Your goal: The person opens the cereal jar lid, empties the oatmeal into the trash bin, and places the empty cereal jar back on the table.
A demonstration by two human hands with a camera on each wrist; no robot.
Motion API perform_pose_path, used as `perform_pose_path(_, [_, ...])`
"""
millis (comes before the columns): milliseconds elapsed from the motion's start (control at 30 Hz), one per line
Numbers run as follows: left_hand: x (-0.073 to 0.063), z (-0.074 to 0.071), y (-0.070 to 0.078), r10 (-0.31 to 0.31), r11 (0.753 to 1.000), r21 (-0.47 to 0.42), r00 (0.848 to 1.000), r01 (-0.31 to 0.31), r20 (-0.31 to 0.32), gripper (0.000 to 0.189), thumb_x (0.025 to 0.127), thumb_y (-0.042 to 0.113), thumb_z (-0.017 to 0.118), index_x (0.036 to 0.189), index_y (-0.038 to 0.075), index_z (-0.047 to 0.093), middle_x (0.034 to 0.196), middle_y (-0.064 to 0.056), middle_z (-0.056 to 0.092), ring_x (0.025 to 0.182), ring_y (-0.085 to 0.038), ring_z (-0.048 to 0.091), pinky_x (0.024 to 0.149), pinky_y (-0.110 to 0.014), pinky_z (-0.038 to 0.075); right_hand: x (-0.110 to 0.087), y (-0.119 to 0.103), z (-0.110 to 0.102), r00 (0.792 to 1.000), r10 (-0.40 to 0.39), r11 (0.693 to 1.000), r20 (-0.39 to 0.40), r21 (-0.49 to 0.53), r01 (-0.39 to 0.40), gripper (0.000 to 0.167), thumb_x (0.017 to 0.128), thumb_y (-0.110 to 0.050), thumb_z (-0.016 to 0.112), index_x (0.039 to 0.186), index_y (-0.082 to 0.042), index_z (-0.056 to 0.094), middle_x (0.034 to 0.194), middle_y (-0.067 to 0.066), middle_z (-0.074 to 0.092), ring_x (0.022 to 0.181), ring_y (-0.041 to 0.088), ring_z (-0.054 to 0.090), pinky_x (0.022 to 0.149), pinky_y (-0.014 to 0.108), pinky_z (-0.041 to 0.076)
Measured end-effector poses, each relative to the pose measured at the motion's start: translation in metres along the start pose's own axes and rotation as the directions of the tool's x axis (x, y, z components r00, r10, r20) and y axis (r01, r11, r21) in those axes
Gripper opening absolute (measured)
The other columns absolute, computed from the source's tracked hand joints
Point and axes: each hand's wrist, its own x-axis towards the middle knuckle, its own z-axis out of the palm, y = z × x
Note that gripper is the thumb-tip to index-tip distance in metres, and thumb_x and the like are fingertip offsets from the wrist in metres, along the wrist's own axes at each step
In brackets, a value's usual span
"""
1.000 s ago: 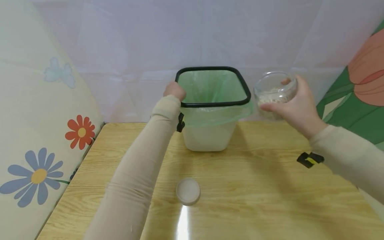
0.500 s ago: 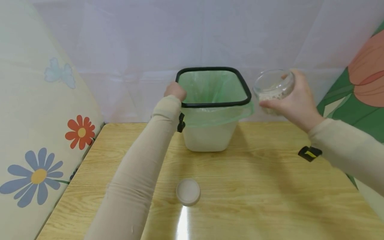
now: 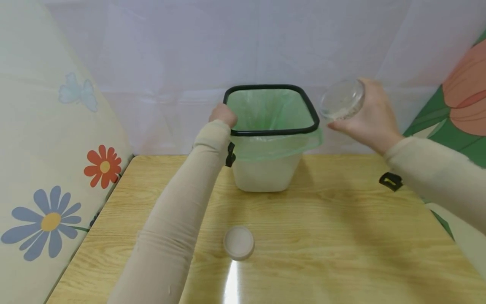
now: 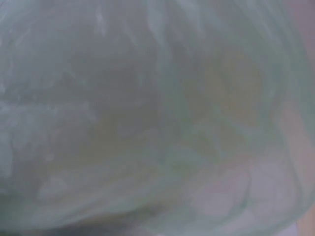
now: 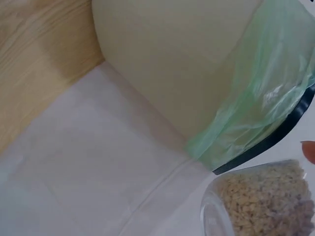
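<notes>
My right hand point(image 3: 372, 114) grips a clear jar point(image 3: 341, 100) just right of the bin's rim. The jar is tilted and slightly blurred in the head view. Beige flakes that look like oats point(image 5: 266, 196) fill much of it in the right wrist view. A white trash bin point(image 3: 265, 175) stands at the table's back, with a black rim ring point(image 3: 275, 132) over a green bag point(image 3: 262, 109). At the rim's left side, my left hand point(image 3: 224, 115) holds on with curled fingers. Green film of the bag point(image 4: 172, 88) covers most of the left wrist view.
A small pale round lid point(image 3: 238, 242) lies on the wooden table point(image 3: 322, 253), in front of the bin. Behind the bin hangs a white sheet point(image 3: 171, 63). Flower-patterned panels border the table on the left and right.
My right hand has risen and moved a little left, tilting the jar further. The left hand keeps its hold on the bin's rim. Bin and lid stay in place.
</notes>
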Motion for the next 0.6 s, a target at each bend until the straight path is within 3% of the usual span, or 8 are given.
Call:
perform_pose_path(267, [0.001,-0.001,0.000,-0.010,1.000,0.000,1.000,0.010,0.005,0.038,0.097,0.007,0.045,0.133,-0.006,0.048,0.129,-0.019,0.055,0.112,-0.028,0.055,0.093,-0.036,0.047,0.011,-0.001,0.000,0.998,-0.055,0.990,0.008,-0.129,0.056,0.097,0.065,-0.008,0.086,0.146,0.001,0.032,0.139,0.028,0.040,0.128,0.047,0.035,0.105,0.069,0.018])
perform_pose_path(600, [-0.002,0.000,0.002,-0.005,1.000,0.010,1.000,0.005,0.008,0.036,0.097,0.006,0.045,0.131,-0.006,0.050,0.129,-0.018,0.057,0.112,-0.027,0.056,0.093,-0.034,0.047,0.019,0.003,0.003,0.988,-0.150,0.946,0.029,-0.287,0.152,0.090,0.069,-0.018,0.083,0.144,-0.001,0.036,0.136,0.026,0.044,0.125,0.046,0.037,0.094,0.068,0.029])
